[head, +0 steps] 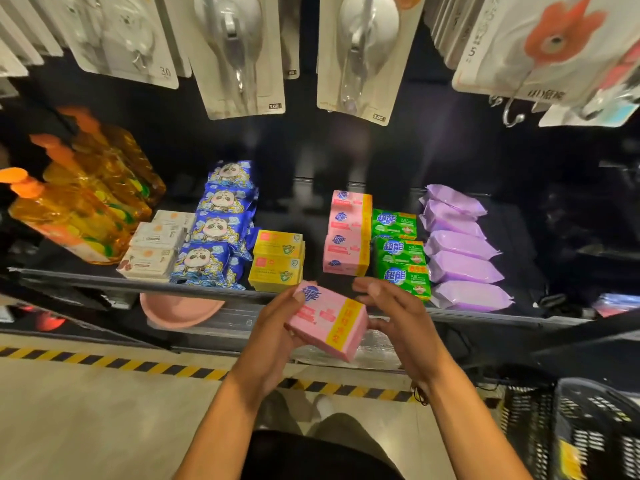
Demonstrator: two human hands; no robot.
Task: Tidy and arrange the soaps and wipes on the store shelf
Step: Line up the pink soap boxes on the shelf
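A pink soap pack [329, 320] with a yellow band hangs in front of the shelf edge [138, 284]. My left hand [273, 334] grips it from below and the left, thumb on its top. My right hand [398, 313] hovers at the pack's right end with fingers spread; its lower fingers reach under that end. On the shelf stand a row of pink soap packs [346, 237], green soap packs [400, 251], purple wipes packs [462, 251], yellow soap boxes [277, 261], blue panda wipes packs [221, 230] and white soap boxes [156, 244].
Orange detergent bottles [79, 202] lean at the shelf's left end. Carded hooks [239, 53] hang above the shelf. A pink basin [180, 310] sits on the lower level. A black basket [595, 431] stands at the right on the floor, by hazard tape [114, 363].
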